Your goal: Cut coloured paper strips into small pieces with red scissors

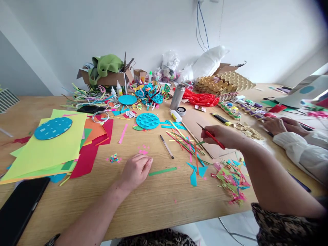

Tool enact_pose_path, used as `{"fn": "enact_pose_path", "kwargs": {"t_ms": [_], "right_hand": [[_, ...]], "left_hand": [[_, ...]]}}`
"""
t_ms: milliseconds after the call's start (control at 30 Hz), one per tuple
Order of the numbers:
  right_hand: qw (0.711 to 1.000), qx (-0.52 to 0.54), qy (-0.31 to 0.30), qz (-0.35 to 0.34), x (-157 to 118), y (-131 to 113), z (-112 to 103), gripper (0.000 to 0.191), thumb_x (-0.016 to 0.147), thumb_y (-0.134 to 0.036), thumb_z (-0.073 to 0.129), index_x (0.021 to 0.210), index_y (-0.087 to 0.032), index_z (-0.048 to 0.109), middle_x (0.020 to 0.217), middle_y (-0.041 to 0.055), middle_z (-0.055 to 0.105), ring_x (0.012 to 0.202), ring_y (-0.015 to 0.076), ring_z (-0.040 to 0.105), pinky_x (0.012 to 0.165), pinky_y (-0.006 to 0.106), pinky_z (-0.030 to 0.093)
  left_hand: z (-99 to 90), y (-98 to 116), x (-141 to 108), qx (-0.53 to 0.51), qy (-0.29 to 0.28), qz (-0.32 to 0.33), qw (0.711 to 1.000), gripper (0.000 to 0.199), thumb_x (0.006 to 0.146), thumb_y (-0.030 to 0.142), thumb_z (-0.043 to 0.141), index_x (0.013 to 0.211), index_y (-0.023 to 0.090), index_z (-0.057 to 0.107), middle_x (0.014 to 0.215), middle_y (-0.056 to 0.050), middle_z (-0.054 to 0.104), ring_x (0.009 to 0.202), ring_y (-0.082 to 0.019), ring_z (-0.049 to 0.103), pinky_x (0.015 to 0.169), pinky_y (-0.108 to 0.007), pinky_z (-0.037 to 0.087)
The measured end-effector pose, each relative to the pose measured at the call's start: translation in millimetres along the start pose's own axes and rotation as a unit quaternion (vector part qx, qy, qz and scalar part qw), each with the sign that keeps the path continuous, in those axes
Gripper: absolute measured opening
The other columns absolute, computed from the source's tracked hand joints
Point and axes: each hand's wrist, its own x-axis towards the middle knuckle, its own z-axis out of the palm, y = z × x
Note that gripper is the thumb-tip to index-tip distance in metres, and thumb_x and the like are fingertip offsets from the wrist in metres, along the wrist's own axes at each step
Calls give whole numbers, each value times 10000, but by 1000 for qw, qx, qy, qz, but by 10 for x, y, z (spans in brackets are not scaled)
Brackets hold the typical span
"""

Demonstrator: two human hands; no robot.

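Observation:
My left hand [136, 171] rests on the table with its fingers curled closed; whatever they may hold is hidden. Just right of it lies a green paper strip [164, 171], and pink paper bits [143, 150] lie beyond its knuckles. Red-handled scissors [214, 139] are in my right hand [224, 136], blades pointing to the far left. Below that hand spreads a loose pile of coloured paper strips [183, 141]. A pen [167, 147] lies between my hands, with blue paper pieces [194, 174] nearer me. Farther back sits a blue paper-covered disc [147, 121].
Coloured sheets [51, 147] with a blue spotted oval [53, 128] and a phone [23, 208] lie at left. A metal flask [177, 97] stands behind the glue bottle [175, 115]. Paper scraps [232, 179] are at right, near another person's hands [284, 125]. Egg trays [225, 83] stand behind.

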Motion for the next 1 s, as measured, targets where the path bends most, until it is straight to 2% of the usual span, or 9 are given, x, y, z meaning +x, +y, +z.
{"fn": "enact_pose_path", "kwargs": {"t_ms": [267, 400, 433, 533, 633, 700, 767, 867, 1000], "right_hand": [[997, -23, 57, 47, 95, -72, -227, 116, 654, -231, 585, 742, -157, 598, 628, 24, 608, 544, 135, 512, 514, 254, 391], [994, -8, 110, 24, 13, -345, -206, 163, 708, -280, 581, 811, -154, 571, 711, 50, 619, 609, 152, 532, 573, 274, 415], [988, 23, 155, -11, -8, -456, -135, 156, 714, -284, 591, 799, -156, 565, 727, 57, 621, 628, 156, 539, 600, 280, 423], [958, 59, 230, -163, -39, -852, 231, 53, 782, -232, 555, 788, -180, 548, 786, 59, 621, 716, 169, 557, 685, 294, 429], [918, 18, 215, -334, -24, -1232, 663, 63, 805, -132, 519, 790, -193, 532, 763, 54, 602, 776, 187, 531, 697, 299, 402], [893, -55, 192, -402, -9, -1413, 874, 117, 857, -146, 478, 753, -183, 518, 713, 52, 573, 719, 181, 485, 656, 300, 356], [874, -101, 183, -439, -1, -1522, 993, 207, 908, -139, 412, 728, -175, 509, 726, 57, 572, 702, 173, 454, 647, 300, 322], [862, -126, 178, -458, -2, -1573, 1046, 273, 945, -133, 350, 728, -169, 511, 742, 59, 573, 699, 171, 431, 649, 303, 302], [862, -124, 172, -460, -22, -1533, 1042, 264, 947, -130, 344, 750, -161, 517, 764, 69, 580, 729, 182, 440, 665, 310, 309]], "left_hand": [[-21, -1, -1, -11, -20, -31, 999, 253, 901, 227, 433, 789, 168, 652, 790, -65, 689, 779, -180, 620, 754, -326, 474], [-37, 37, 19, -89, -10, -77, 993, 285, 896, 289, 444, 779, 170, 674, 798, -76, 692, 785, -186, 618, 750, -324, 467], [-44, 54, 27, -129, -9, -107, 986, 295, 888, 327, 460, 771, 172, 682, 791, -76, 694, 773, -186, 620, 726, -314, 468], [-77, 104, 62, -291, -30, -231, 928, 392, 842, 479, 499, 751, 151, 692, 747, -87, 699, 681, -177, 619, 585, -271, 447], [-125, 120, 101, -477, -63, -335, 810, 542, 787, 619, 482, 795, 114, 678, 702, -116, 697, 544, -154, 588, 441, -233, 343], [-153, 101, 118, -564, -58, -373, 734, 541, 758, 636, 508, 784, 116, 656, 645, -95, 677, 488, -134, 559, 422, -221, 310], [-170, 70, 125, -613, -25, -392, 686, 424, 726, 559, 609, 689, 136, 614, 579, -40, 635, 478, -113, 537, 454, -219, 341], [-176, 29, 127, -632, 25, -407, 659, 307, 646, 367, 738, 564, 150, 537, 504, 15, 567, 457, -86, 498, 461, -207, 340], [-171, 12, 128, -629, 29, -421, 653, 251, 633, 294, 744, 561, 142, 558, 488, 13, 564, 431, -72, 476, 431, -199, 295]]}}
